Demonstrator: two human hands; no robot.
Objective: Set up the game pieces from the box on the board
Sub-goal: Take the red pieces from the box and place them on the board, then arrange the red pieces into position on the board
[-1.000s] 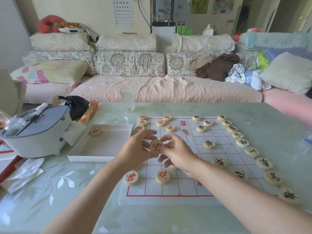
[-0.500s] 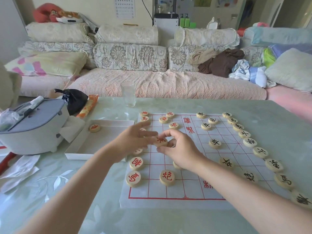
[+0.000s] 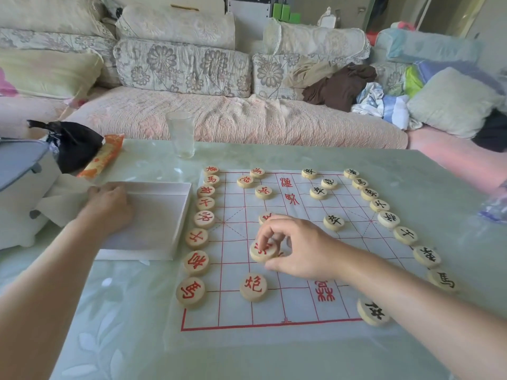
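Your right hand (image 3: 299,250) pinches a red piece (image 3: 264,252) over the board (image 3: 236,311). Your left hand (image 3: 108,204) curls in the box (image 3: 164,215), grasp hidden.

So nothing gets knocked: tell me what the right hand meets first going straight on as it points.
Bare board, then likely a red piece in the left-edge row; the right hand may pass above.

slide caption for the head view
Right hand pinches a red xiangqi piece over the board; left hand in the white box.
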